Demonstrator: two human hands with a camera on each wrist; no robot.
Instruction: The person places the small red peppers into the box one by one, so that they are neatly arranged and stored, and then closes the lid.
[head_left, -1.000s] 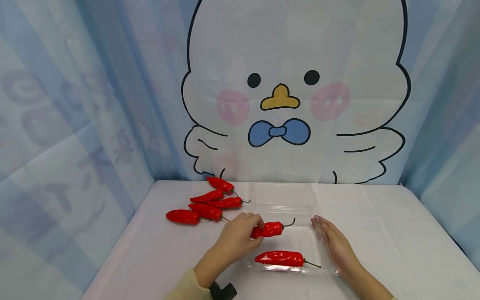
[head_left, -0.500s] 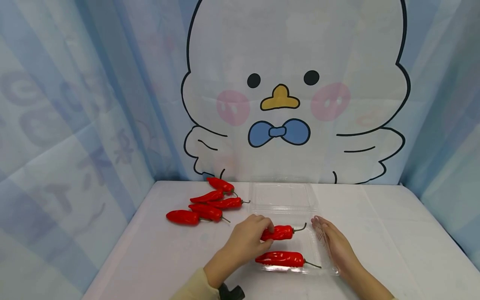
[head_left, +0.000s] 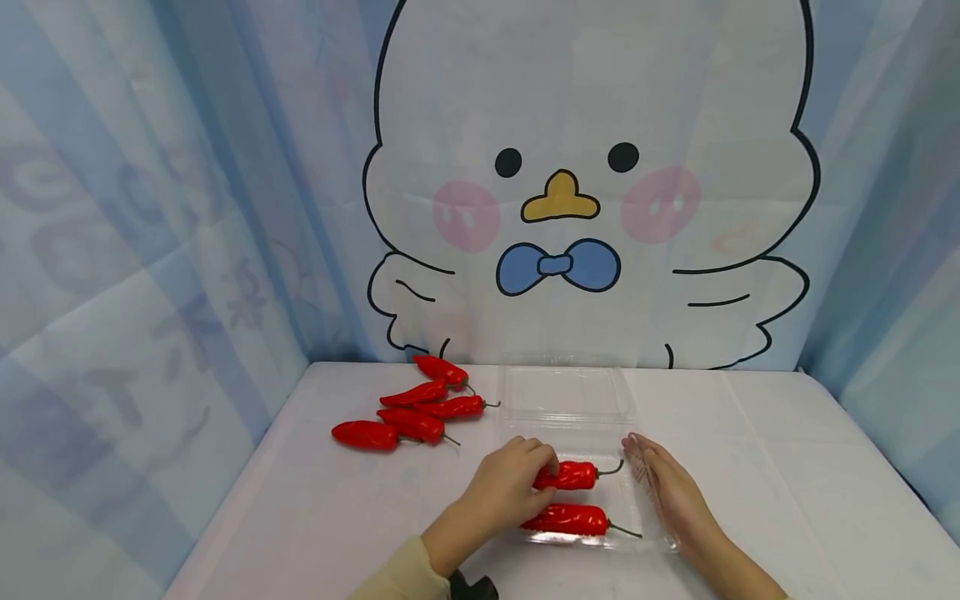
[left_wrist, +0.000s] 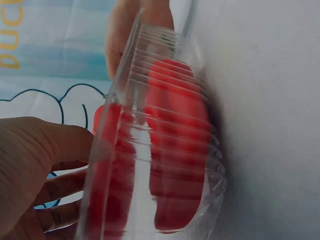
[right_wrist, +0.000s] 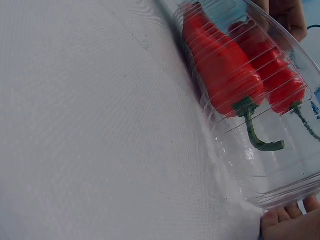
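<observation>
The right hand, fingers extended, apparently steadies the clear clamshell at its right edge while the left hand pinches a red chili.

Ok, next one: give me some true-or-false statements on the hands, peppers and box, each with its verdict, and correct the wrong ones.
1. The left hand holds a red pepper. True.
2. The right hand holds a pepper too. False: it is at the side of the clear box.
3. A second pepper lies inside the box. True.
4. The lid is closed over the box. False: the lid lies open at the far side.
5. Five loose peppers lie on the table. True.
6. Those five are right of the box. False: they are on its left.
</observation>
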